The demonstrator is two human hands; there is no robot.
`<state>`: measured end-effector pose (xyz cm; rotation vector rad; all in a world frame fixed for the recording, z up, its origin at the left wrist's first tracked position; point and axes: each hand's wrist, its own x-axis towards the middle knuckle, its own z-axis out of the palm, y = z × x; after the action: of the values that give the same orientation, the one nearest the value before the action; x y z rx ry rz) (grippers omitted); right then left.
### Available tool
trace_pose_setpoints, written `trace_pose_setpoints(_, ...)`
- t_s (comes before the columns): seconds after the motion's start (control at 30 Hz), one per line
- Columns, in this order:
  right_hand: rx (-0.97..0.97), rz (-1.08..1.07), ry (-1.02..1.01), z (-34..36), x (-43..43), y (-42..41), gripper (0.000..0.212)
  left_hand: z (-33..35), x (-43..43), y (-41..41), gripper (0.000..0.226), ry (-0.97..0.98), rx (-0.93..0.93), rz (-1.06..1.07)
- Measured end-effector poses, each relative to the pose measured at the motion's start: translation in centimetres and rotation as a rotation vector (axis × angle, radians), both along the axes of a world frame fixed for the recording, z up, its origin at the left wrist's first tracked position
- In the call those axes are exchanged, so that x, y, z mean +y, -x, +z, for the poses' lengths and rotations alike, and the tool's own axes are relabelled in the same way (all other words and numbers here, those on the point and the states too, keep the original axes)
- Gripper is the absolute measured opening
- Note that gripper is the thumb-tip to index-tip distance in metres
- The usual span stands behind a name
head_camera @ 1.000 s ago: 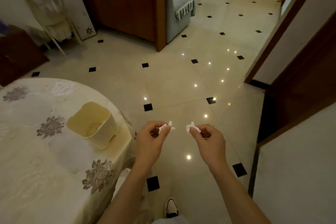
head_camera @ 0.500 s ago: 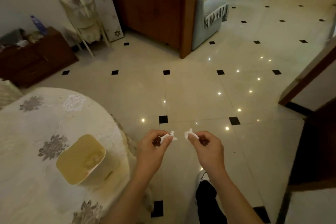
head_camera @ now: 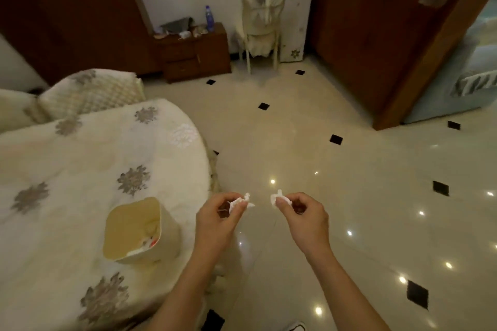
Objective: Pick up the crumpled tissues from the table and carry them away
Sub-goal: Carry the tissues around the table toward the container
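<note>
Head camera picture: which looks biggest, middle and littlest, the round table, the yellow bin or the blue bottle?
1. Round table, by far the largest.
2. Yellow bin.
3. Blue bottle, smallest, though it stands far from the camera, so it looks smaller than it is.

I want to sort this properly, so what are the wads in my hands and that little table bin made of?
Wad in left hand and wad in right hand: thin white tissue paper, matte, crumpled. Table bin: probably plastic, cream, smooth, thin rigid rim.
</note>
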<state>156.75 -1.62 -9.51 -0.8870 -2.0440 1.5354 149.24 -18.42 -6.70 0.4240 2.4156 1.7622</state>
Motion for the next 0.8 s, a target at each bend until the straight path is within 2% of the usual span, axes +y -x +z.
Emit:
trace_pose_setpoints(0.2,-0.015,0.332,-0.013,0.0,-4.3,6.6,0.014,1.0,-6.5,0.6,0.01,0.056,0.071,0.296)
trace_pose_setpoints(0.37,-0.017,0.6,-0.107,0.6,-10.6,10.4,0.009,0.7,-14.0,0.9,0.005,0.249,0.139,0.459)
trace_pose_setpoints(0.47,0.04,0.743,-0.29,1.3,-13.7,12.4,0.007,0.6,-17.7,1.5,0.007,0.438,0.229,0.467)
trace_pose_setpoints(0.57,0.083,0.842,-0.537,1.7,-16.2,14.4,0.015,0.4,-19.9,3.0,0.012,0.631,0.334,0.459)
trace_pose_setpoints(0.7,0.085,0.942,-0.828,1.8,-18.6,16.5,0.019,-0.2,-21.2,5.2,0.015,0.78,0.371,0.428)
trace_pose_setpoints(0.8,0.067,0.957,-0.933,1.4,-19.7,17.5,0.019,-1.1,-21.7,6.7,0.02,0.854,0.361,0.419)
